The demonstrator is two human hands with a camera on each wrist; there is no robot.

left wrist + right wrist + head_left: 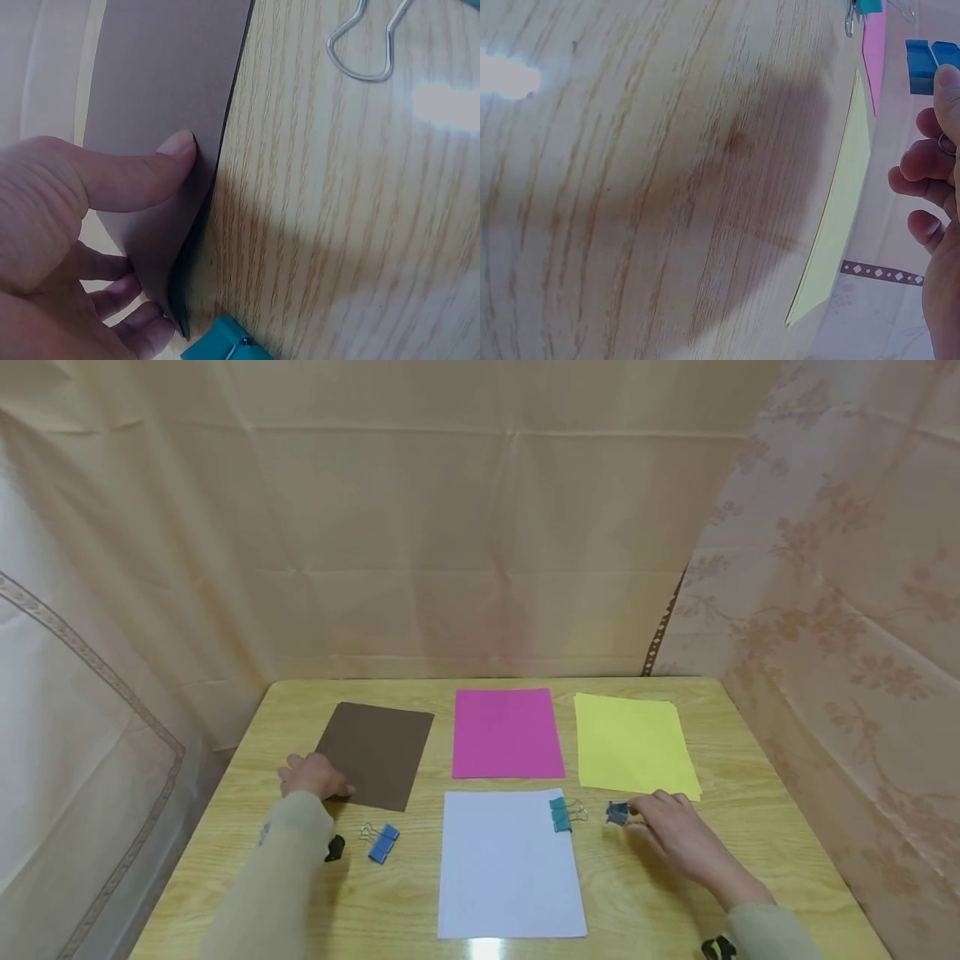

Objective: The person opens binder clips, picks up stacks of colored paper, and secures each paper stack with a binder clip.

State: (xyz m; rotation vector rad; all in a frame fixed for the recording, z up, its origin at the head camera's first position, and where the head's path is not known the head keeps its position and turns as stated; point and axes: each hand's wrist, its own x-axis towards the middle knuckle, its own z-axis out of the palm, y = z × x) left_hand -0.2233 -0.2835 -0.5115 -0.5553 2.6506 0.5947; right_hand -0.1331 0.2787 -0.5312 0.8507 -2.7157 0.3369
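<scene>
My left hand point(313, 775) holds the near left corner of a brown paper stack point(378, 752). In the left wrist view its thumb lies on top, its fingers are at the edge, and the corner bends. A teal binder clip point(225, 343) shows beside that corner. My right hand point(678, 835) pinches a blue binder clip point(618, 813) by its wire handles, above the table right of the white paper stack point(510, 868). Another teal binder clip point(560, 815) sits on the white stack's far right corner. A blue binder clip point(383, 844) lies right of my left wrist.
Along the back of the wooden table point(420, 910), a magenta paper stack point(507, 733) lies in the middle and a yellow paper stack point(636, 742) to the right. Cloth curtains point(480, 527) hang behind the table and at both sides.
</scene>
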